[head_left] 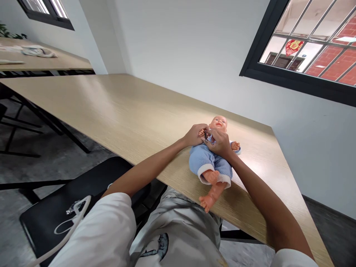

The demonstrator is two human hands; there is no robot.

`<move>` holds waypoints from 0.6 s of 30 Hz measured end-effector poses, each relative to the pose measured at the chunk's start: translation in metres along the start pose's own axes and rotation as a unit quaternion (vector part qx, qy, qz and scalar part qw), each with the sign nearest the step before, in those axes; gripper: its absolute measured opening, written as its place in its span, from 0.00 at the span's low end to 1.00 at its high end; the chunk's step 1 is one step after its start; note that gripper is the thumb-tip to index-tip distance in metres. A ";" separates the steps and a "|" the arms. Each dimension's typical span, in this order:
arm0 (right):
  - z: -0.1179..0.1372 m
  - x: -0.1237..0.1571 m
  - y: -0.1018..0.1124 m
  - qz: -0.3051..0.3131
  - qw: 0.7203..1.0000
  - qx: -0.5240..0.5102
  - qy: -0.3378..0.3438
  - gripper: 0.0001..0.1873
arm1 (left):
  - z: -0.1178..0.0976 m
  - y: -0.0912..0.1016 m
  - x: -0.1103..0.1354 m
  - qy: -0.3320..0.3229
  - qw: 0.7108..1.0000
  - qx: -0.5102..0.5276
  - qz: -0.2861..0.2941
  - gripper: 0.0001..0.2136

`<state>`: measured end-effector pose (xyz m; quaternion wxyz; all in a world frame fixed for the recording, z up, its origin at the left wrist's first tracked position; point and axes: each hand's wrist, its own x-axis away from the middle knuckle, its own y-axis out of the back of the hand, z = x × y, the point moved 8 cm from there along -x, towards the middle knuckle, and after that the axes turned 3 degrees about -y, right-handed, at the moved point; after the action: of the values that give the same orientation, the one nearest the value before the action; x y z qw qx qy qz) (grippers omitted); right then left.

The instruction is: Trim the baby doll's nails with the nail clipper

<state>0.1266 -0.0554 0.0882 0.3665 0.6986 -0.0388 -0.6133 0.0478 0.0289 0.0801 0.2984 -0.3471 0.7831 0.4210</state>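
Observation:
A baby doll (210,157) in a blue outfit with white cuffs lies on its back on the wooden table (125,107). Its head points away from me, and its bare feet reach the near edge. My left hand (194,135) is closed around the doll's arm, with the small doll hand (201,132) showing at my fingers. My right hand (220,142) rests over the doll's chest, pinching a small metal nail clipper (205,136) close beside that doll hand. My fingers partly hide the clipper and the doll's chest.
To my left stands a black chair (91,181) with a white cable (80,218) near it. Another table (69,61) with white cloth items (39,51) is at the far left. A white wall (178,48) and a barred window (306,44) border the table's far side.

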 end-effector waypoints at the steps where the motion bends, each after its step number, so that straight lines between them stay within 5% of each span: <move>1: 0.000 0.000 0.000 -0.002 1.000 0.001 -0.002 0.12 | -0.001 0.000 0.000 -0.001 1.000 0.003 -0.001 0.05; 18: 0.001 0.000 0.008 -0.056 0.998 -0.004 0.001 0.10 | 0.001 0.000 0.001 0.000 1.000 0.004 -0.007 0.04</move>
<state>0.1287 -0.0616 0.0926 0.3344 0.6989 0.0027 -0.6322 0.0479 0.0294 0.0791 0.3029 -0.3515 0.7821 0.4160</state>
